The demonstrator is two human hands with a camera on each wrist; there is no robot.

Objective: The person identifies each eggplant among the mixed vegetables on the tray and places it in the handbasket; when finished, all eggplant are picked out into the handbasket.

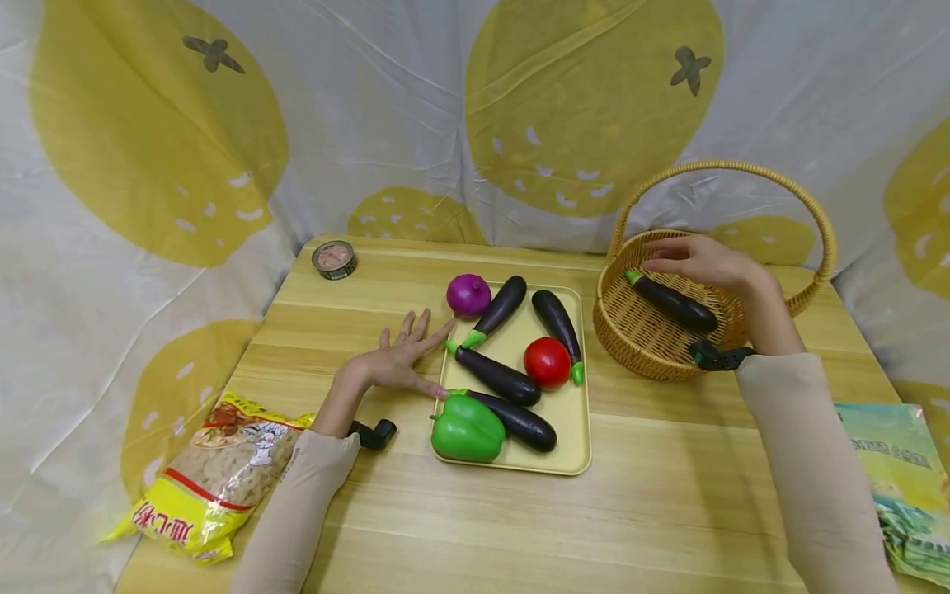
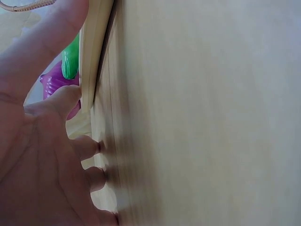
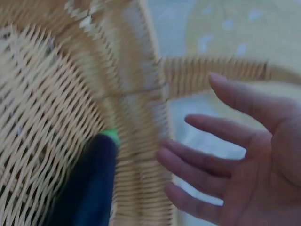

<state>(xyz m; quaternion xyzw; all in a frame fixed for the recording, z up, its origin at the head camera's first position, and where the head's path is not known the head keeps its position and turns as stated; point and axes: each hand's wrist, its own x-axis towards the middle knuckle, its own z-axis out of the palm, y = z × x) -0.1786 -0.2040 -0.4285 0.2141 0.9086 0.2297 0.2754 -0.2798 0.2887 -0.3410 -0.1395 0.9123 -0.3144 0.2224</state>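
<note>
My left hand [image 1: 393, 363] is spread wide at the left edge of a yellow tray [image 1: 571, 458], its thumb and index fingertip right at the rim. In the left wrist view the other fingertips meet the wooden table. My right hand [image 1: 701, 260] is over a wicker basket [image 1: 619, 334], its fingers loosely extended and holding nothing. Inside the basket lies an eggplant [image 1: 675, 304] with a green cap, just below that hand. On the tray are several more eggplants [image 1: 512, 425], a green bell pepper [image 1: 467, 429], a red tomato [image 1: 547, 363] and a purple onion [image 1: 467, 295].
A yellow bag of dry food [image 1: 223, 474] lies at the table's left edge. At the back left stands a small round tin [image 1: 334, 259]. A green-blue package [image 1: 898, 478] lies at the far right. The tall basket handle [image 1: 723, 165] arches over the basket.
</note>
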